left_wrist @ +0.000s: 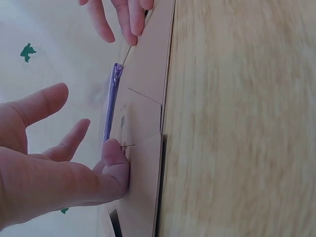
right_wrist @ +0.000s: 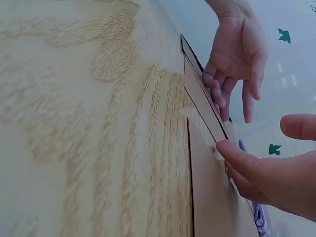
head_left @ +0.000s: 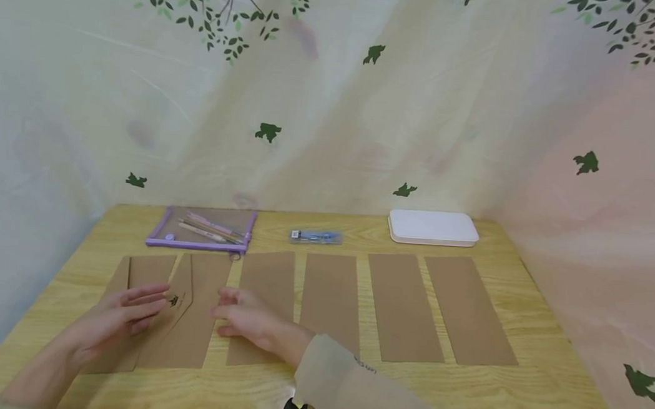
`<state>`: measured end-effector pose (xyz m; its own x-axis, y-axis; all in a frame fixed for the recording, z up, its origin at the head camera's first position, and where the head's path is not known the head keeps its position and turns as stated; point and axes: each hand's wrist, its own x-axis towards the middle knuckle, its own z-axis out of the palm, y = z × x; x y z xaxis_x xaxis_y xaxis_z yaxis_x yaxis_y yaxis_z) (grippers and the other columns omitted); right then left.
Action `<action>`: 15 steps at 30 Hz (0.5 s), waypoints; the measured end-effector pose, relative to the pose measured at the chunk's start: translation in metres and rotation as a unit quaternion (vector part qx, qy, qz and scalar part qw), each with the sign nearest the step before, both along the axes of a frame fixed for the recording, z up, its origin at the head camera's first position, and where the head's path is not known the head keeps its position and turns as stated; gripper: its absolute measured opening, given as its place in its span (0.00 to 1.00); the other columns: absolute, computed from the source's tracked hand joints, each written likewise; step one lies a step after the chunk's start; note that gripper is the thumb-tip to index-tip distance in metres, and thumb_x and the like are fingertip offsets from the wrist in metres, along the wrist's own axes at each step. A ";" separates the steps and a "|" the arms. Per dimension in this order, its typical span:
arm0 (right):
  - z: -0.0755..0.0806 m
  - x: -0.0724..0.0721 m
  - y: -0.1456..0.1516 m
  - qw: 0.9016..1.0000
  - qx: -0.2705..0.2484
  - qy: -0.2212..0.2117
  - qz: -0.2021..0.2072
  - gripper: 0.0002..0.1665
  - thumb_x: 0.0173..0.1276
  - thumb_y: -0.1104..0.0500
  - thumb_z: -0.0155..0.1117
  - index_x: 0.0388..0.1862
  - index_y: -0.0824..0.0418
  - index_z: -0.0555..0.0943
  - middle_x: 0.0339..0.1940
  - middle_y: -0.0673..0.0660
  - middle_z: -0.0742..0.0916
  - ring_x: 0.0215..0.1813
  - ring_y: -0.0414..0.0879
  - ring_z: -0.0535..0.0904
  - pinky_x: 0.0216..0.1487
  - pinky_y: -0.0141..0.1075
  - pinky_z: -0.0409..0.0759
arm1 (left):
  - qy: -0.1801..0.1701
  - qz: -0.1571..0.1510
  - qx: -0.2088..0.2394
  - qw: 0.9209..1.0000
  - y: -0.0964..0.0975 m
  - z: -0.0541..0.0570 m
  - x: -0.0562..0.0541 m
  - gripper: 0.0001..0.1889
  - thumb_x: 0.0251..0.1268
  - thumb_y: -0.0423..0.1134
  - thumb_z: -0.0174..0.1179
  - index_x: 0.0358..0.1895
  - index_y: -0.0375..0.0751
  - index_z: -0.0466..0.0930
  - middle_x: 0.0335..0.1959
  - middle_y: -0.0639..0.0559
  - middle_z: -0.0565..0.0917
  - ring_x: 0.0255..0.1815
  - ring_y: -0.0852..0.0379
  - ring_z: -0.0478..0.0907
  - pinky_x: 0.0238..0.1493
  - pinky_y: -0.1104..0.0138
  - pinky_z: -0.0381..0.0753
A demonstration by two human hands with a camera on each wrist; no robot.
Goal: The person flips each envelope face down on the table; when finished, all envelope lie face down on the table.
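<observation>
Several brown kraft-paper envelopes lie side by side in a row. The leftmost envelope (head_left: 151, 270) and the second envelope (head_left: 198, 340) show their flap side, the second with a small dark print. My left hand (head_left: 120, 317) is over these two, fingers extended and slightly bent, holding nothing; in the left wrist view its fingertips (left_wrist: 116, 148) are right at the paper. My right hand (head_left: 253, 319) is over the third envelope (head_left: 269, 273), its loosely bent fingers reaching toward the second one's right edge. It partly hides the third envelope, which shows a plain side.
Along the back of the wooden table (head_left: 547, 393) lie a purple-edged zip pouch (head_left: 163, 226) with pens inside, a small clear packet (head_left: 315, 236) with blue items, and a white case (head_left: 433, 228). Plain brown envelopes (head_left: 405, 309) continue to the right. A patterned curtain (head_left: 333, 105) hangs behind.
</observation>
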<state>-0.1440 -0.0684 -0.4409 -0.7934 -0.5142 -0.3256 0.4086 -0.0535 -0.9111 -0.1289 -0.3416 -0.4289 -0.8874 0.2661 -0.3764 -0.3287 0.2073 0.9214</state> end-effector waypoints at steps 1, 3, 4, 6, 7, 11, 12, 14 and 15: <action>0.001 0.000 0.000 1.000 -0.002 -0.003 -0.001 0.35 0.72 0.69 0.62 0.76 0.72 0.63 0.70 0.68 0.73 0.66 0.60 0.75 0.59 0.52 0.81 | -0.003 0.000 0.004 1.000 -0.001 0.000 0.000 0.29 0.80 0.40 0.54 0.77 0.34 0.60 0.65 0.59 0.72 0.55 0.63 0.75 0.51 0.68 0.79; 0.002 0.000 0.001 1.000 -0.008 -0.007 0.000 0.36 0.72 0.69 0.61 0.76 0.72 0.63 0.70 0.68 0.72 0.67 0.60 0.74 0.60 0.52 0.80 | -0.009 -0.001 0.011 1.000 -0.001 0.000 0.000 0.28 0.80 0.40 0.53 0.77 0.36 0.60 0.63 0.63 0.72 0.54 0.61 0.74 0.50 0.68 0.78; 0.002 0.000 0.001 1.000 -0.009 -0.009 0.000 0.36 0.72 0.69 0.61 0.76 0.72 0.63 0.71 0.68 0.72 0.68 0.60 0.73 0.61 0.53 0.80 | -0.011 -0.003 0.011 1.000 -0.002 0.001 0.001 0.28 0.81 0.40 0.53 0.77 0.36 0.60 0.63 0.62 0.72 0.52 0.61 0.73 0.48 0.68 0.78; 0.003 0.001 0.002 1.000 -0.013 -0.010 0.002 0.36 0.72 0.69 0.61 0.76 0.72 0.62 0.71 0.69 0.71 0.69 0.60 0.72 0.61 0.53 0.79 | -0.014 -0.005 0.012 1.000 -0.002 0.002 0.001 0.28 0.81 0.40 0.52 0.78 0.36 0.59 0.64 0.62 0.71 0.49 0.61 0.73 0.48 0.68 0.77; 0.003 0.001 0.002 1.000 -0.014 -0.011 0.003 0.36 0.72 0.69 0.61 0.76 0.72 0.62 0.72 0.69 0.71 0.70 0.60 0.71 0.62 0.53 0.79 | -0.016 -0.006 0.011 1.000 -0.002 0.002 0.001 0.28 0.81 0.40 0.52 0.78 0.37 0.60 0.63 0.61 0.71 0.47 0.61 0.72 0.47 0.68 0.76; 0.003 0.001 0.004 1.000 -0.019 -0.012 0.005 0.37 0.72 0.69 0.61 0.77 0.72 0.61 0.74 0.69 0.69 0.71 0.60 0.69 0.62 0.53 0.79 | -0.015 -0.003 0.011 1.000 -0.003 0.005 0.001 0.25 0.81 0.40 0.51 0.76 0.41 0.64 0.62 0.63 0.72 0.47 0.61 0.72 0.49 0.68 0.76; 0.004 0.001 0.004 1.000 -0.021 -0.013 0.005 0.37 0.72 0.69 0.61 0.77 0.72 0.61 0.74 0.69 0.69 0.71 0.60 0.69 0.62 0.53 0.79 | -0.014 -0.003 0.011 1.000 -0.003 0.005 0.001 0.24 0.81 0.40 0.51 0.76 0.43 0.65 0.61 0.64 0.72 0.47 0.61 0.72 0.49 0.67 0.75; 0.004 0.001 0.005 1.000 -0.021 -0.015 0.005 0.37 0.72 0.69 0.61 0.77 0.71 0.61 0.74 0.69 0.69 0.71 0.61 0.70 0.62 0.53 0.79 | -0.009 -0.002 0.015 1.000 -0.003 0.006 0.001 0.23 0.81 0.40 0.51 0.74 0.44 0.68 0.60 0.67 0.74 0.54 0.64 0.73 0.52 0.68 0.77; 0.004 0.001 0.005 1.000 -0.022 -0.016 0.005 0.37 0.72 0.69 0.61 0.77 0.71 0.61 0.74 0.69 0.69 0.70 0.61 0.70 0.62 0.53 0.79 | -0.005 -0.003 0.017 1.000 -0.004 0.006 0.001 0.22 0.81 0.39 0.51 0.74 0.44 0.68 0.60 0.69 0.75 0.57 0.65 0.73 0.54 0.69 0.77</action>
